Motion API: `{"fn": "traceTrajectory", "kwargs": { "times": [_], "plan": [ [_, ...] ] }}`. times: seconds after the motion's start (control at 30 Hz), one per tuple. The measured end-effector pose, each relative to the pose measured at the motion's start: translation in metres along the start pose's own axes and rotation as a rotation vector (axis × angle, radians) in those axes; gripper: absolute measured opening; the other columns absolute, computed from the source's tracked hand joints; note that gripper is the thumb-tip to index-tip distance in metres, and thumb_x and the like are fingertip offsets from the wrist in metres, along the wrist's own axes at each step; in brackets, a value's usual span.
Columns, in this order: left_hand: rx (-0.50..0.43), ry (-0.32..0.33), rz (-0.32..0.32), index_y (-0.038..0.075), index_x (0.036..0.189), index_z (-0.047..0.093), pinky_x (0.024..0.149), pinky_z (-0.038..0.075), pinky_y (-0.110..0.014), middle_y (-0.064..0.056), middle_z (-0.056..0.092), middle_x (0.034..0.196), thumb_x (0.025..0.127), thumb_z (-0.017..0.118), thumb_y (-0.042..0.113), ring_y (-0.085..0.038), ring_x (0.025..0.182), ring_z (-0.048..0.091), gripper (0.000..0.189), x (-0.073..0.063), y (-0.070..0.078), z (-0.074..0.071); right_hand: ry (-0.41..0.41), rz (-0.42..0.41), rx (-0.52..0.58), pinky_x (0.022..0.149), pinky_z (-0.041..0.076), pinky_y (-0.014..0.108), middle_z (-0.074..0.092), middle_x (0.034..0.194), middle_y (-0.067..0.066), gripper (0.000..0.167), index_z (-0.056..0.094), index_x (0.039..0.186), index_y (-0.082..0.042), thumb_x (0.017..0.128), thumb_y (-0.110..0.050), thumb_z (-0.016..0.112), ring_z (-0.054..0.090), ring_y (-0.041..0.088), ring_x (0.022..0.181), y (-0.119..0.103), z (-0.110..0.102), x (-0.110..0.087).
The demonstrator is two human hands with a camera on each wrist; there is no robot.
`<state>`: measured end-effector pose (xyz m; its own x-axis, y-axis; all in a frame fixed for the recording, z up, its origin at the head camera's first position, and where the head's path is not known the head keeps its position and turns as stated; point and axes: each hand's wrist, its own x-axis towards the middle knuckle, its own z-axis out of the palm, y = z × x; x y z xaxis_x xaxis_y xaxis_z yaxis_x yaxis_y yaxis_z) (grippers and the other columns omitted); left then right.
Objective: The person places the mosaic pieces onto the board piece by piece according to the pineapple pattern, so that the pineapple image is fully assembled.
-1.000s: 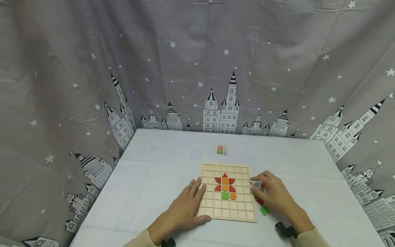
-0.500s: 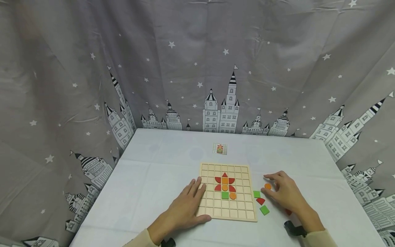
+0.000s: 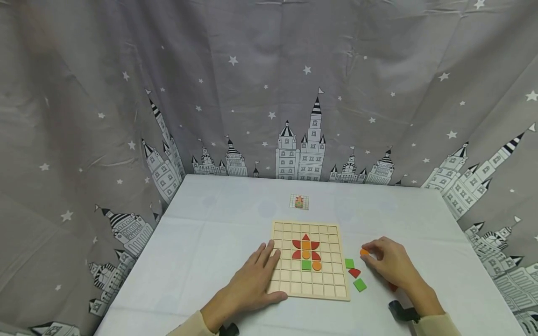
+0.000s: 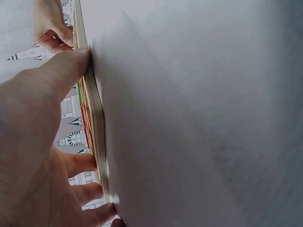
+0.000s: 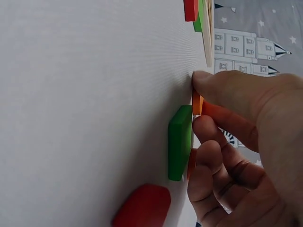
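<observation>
My left hand (image 3: pixel 252 284) rests over the left edge of the wooden grid board (image 3: pixel 290 289), fingers spread and straight, the thumb along the near edge. On the board sit a red triangle (image 3: pixel 306 237), red curved pieces (image 3: pixel 296 255), an orange square (image 3: pixel 306 245), orange discs (image 3: pixel 316 265) and a green square (image 3: pixel 306 265). To the right of the board, my right hand (image 3: pixel 392 263) pinches an orange disc (image 3: pixel 364 252) between thumb and index finger. A green block (image 5: pixel 180 142) and a red piece (image 5: pixel 144 208) lie by its fingers in the right wrist view.
Between board and right hand lie two loose green squares (image 3: pixel 359 285) and a red quarter-round piece (image 3: pixel 354 273). Behind the board is a small pattern card (image 3: pixel 299 201). The white-covered table (image 3: pixel 210 261) ends at a grey castle-print curtain (image 3: pixel 252 93).
My right hand has moved right, away from the board's edge, and its thumb and index finger have closed on the orange disc. My left hand stays in place.
</observation>
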<state>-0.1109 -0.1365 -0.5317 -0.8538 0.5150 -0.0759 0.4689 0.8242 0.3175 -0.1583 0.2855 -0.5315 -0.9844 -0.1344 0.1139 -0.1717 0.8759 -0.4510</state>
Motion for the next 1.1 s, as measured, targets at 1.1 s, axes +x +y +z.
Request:
{"fn": "traceTrajectory", "kwargs": {
  "times": [1.1],
  "plan": [
    [-0.005, 0.014, 0.004, 0.002, 0.179, 0.042, 0.140, 0.042, -0.060, -0.025, 0.030, 0.192, 0.100, 0.079, 0.075, -0.048, 0.178, 0.033, 0.114, 0.000, 0.000, 0.000, 0.029, -0.117, 0.103, 0.064, 0.044, 0.022, 0.073, 0.094, -0.006, 0.020, 0.090, 0.112, -0.010, 0.093, -0.012, 0.098, 0.051, 0.003, 0.076, -0.042, 0.012, 0.004]
  ]
}}
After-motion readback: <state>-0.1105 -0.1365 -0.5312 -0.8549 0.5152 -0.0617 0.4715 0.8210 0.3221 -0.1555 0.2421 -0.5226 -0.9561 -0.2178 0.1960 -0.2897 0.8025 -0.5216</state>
